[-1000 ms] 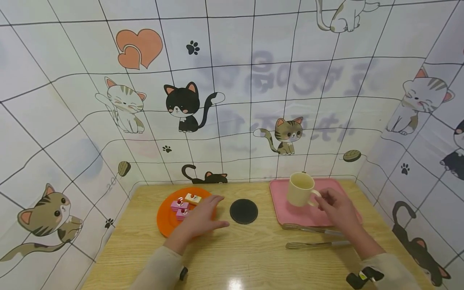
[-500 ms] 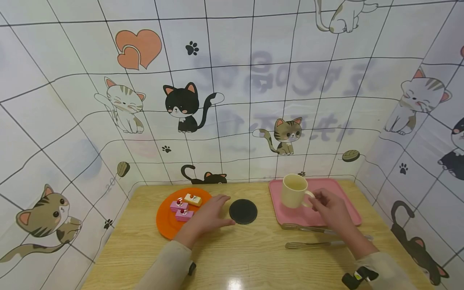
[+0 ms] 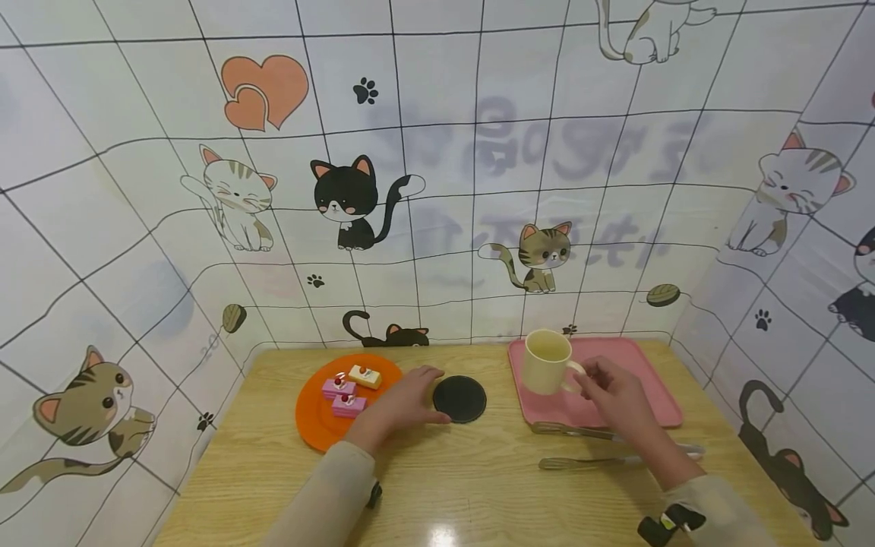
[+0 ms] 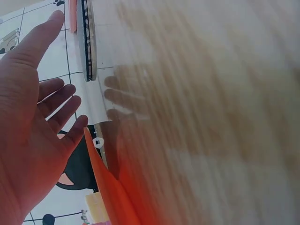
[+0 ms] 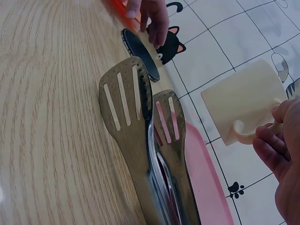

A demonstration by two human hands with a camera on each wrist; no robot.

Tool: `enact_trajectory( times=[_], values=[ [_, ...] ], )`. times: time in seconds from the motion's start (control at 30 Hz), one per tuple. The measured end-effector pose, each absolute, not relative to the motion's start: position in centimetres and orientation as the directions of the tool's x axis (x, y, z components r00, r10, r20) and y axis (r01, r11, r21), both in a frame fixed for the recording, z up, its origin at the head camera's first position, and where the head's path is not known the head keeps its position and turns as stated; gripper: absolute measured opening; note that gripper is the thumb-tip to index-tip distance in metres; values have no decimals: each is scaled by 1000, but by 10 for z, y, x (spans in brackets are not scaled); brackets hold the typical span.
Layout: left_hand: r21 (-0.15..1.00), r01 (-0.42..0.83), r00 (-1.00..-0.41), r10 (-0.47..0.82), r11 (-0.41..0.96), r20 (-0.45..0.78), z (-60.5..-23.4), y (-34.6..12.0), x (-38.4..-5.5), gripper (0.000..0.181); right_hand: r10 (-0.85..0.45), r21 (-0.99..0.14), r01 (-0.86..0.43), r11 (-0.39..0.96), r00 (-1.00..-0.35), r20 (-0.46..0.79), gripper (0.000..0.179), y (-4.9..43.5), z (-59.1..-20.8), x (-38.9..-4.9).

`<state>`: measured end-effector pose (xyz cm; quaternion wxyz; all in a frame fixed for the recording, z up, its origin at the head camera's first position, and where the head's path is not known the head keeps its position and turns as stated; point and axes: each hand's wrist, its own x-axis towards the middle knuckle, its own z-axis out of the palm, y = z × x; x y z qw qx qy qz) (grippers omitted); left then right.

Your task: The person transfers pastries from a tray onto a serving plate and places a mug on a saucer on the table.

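Observation:
By its handle, my right hand (image 3: 615, 391) pinches a cream mug (image 3: 547, 363). The mug is upright over the left part of a pink tray (image 3: 636, 365), and the right wrist view shows the mug (image 5: 246, 101) raised against the wall. My left hand (image 3: 410, 399) is open with fingers spread, empty, between an orange plate (image 3: 311, 418) and a round black coaster (image 3: 459, 399). Its fingertips reach the coaster's left edge in the head view. In the left wrist view the palm (image 4: 33, 136) faces the coaster (image 4: 88, 42).
On the plate lie several small cakes, a yellow one (image 3: 365, 376) and pink ones (image 3: 349, 406). Metal slotted tongs (image 3: 581, 462) lie in front of the tray, under my right forearm. Cat-printed walls (image 3: 437, 190) enclose the wooden table (image 3: 465, 486) at the back and sides.
My right hand has carried the mug leftward over the tray. My left hand has moved right, off the plate and up to the coaster, uncovering the cakes.

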<state>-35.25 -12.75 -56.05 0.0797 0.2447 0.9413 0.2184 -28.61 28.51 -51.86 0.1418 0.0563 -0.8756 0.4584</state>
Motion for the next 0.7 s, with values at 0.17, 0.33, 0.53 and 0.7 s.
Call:
enact_trajectory(
  times=[0.17, 0.33, 0.53, 0.7],
  values=[
    [442, 452, -850, 525, 774, -50, -561, -124, -358, 100, 27, -783, -241, 573, -950, 312, 14, 283, -519, -286],
    [451, 469, -833, 551, 759, -60, -562, -122, -361, 98, 17, -782, -250, 571, -949, 316, 13, 281, -521, -286],
    [471, 459, -832, 551, 753, -70, -563, -122, -362, 94, 10, -788, -261, 558, -947, 320, 11, 277, -520, -287],
    [464, 454, -836, 544, 760, -74, -564, -120, -363, 91, 5, -800, -261, 540, -950, 313, 11, 274, -519, -288]
  ],
)
